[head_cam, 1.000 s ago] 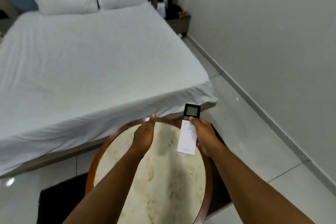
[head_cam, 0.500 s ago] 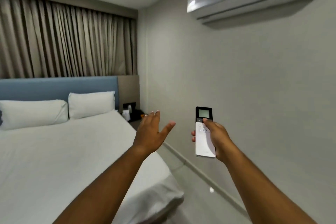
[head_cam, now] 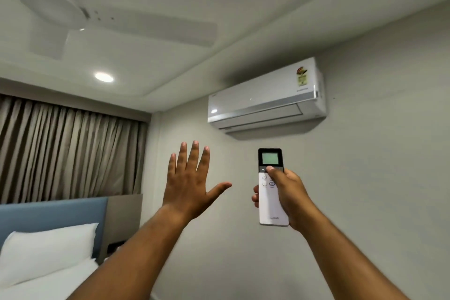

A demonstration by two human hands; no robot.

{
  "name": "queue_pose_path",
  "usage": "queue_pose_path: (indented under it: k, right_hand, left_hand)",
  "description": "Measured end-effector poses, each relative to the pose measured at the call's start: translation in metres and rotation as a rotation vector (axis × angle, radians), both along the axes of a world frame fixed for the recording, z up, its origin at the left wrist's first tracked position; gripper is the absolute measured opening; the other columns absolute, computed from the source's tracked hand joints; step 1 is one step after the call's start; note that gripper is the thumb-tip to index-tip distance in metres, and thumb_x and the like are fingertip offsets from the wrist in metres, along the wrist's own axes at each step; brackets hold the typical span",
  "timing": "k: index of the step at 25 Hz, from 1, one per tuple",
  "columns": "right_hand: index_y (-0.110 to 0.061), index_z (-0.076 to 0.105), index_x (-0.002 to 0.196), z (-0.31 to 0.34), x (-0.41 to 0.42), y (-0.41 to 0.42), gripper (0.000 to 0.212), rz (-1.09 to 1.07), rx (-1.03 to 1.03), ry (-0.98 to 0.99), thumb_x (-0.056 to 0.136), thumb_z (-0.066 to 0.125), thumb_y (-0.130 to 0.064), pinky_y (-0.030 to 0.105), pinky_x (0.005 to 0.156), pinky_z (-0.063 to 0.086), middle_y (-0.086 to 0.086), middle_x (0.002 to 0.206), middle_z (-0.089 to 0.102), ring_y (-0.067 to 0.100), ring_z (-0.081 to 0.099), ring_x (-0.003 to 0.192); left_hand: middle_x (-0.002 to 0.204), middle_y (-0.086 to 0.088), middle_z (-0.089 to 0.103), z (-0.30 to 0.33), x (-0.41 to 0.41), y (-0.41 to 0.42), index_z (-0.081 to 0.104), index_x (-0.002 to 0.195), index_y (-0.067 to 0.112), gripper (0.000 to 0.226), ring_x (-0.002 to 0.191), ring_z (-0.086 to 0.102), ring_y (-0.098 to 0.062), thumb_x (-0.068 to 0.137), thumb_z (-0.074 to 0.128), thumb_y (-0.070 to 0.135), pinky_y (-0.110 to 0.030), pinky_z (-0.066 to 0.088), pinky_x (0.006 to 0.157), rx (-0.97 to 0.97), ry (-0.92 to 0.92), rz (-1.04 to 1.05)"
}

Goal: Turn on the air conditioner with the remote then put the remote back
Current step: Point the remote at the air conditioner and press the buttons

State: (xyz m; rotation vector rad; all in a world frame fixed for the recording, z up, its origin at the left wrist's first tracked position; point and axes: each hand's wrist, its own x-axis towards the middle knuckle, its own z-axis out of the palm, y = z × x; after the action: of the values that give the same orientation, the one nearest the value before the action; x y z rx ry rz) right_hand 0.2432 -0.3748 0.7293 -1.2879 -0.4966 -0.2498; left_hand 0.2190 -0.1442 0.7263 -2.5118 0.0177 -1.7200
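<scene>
- Right hand grips a white remote upright, thumb on its buttons.
- Remote sits below the wall-mounted air conditioner.
- Left hand is raised, empty, fingers spread wide.

The white slim plastic remote carries small grey lettering near its lower end, too blurred to read. The white wall-mounted air conditioner bears a red-and-yellow sticker and small print, both illegible.
</scene>
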Motion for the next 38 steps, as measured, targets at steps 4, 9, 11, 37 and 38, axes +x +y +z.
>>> queue_pose_path:
  k: [4, 9, 11, 37, 38]
  right_hand:
    - [-0.009, 0.056, 0.095, 0.022, -0.012, -0.015, 0.022, -0.069, 0.015, -0.051, 0.093, 0.058, -0.031, 0.037, 0.051, 0.057, 0.019, 0.064, 0.071, 0.036, 0.068, 0.052]
    - [-0.01, 0.057, 0.098, 0.03, -0.026, -0.024, 0.022, -0.092, -0.007, -0.086, 0.095, 0.057, -0.032, 0.034, 0.05, 0.056, 0.02, 0.071, 0.07, 0.033, 0.068, 0.054]
    - [-0.01, 0.057, 0.097, 0.033, -0.031, -0.025, 0.021, -0.085, -0.01, -0.095, 0.095, 0.056, -0.031, 0.033, 0.049, 0.056, 0.02, 0.071, 0.069, 0.032, 0.067, 0.053]
    - [-0.014, 0.051, 0.121, 0.039, -0.062, -0.024, 0.025, -0.022, -0.01, -0.2, 0.099, 0.055, -0.024, 0.042, 0.062, 0.06, 0.024, 0.097, 0.071, 0.035, 0.074, 0.074]
    - [-0.015, 0.051, 0.123, 0.037, -0.062, -0.025, 0.027, -0.022, -0.017, -0.205, 0.099, 0.055, -0.026, 0.043, 0.063, 0.061, 0.023, 0.099, 0.071, 0.036, 0.074, 0.076]
  left_hand:
    - [0.158, -0.011, -0.001, 0.03, -0.009, -0.021, 0.004, 0.149, 0.018, 0.099, 0.145, -0.006, -0.033, 0.077, 0.012, 0.085, -0.054, 0.005, 0.117, 0.051, -0.06, -0.006]
    - [0.157, -0.012, 0.002, 0.04, -0.016, -0.035, 0.006, 0.149, 0.016, 0.1, 0.145, -0.003, -0.035, 0.076, 0.014, 0.084, -0.056, 0.008, 0.117, 0.075, -0.076, -0.03]
    - [0.157, -0.013, 0.004, 0.043, -0.019, -0.038, 0.008, 0.149, 0.016, 0.1, 0.145, -0.001, -0.035, 0.076, 0.015, 0.084, -0.056, 0.01, 0.116, 0.072, -0.089, -0.046]
    - [0.156, -0.014, 0.003, 0.05, -0.049, -0.035, 0.005, 0.147, 0.017, 0.099, 0.144, 0.001, -0.035, 0.074, 0.013, 0.084, -0.056, 0.008, 0.116, 0.05, -0.108, -0.088]
    - [0.156, -0.014, 0.003, 0.05, -0.049, -0.036, 0.006, 0.147, 0.017, 0.098, 0.144, 0.001, -0.035, 0.074, 0.014, 0.084, -0.056, 0.008, 0.116, 0.049, -0.107, -0.091]
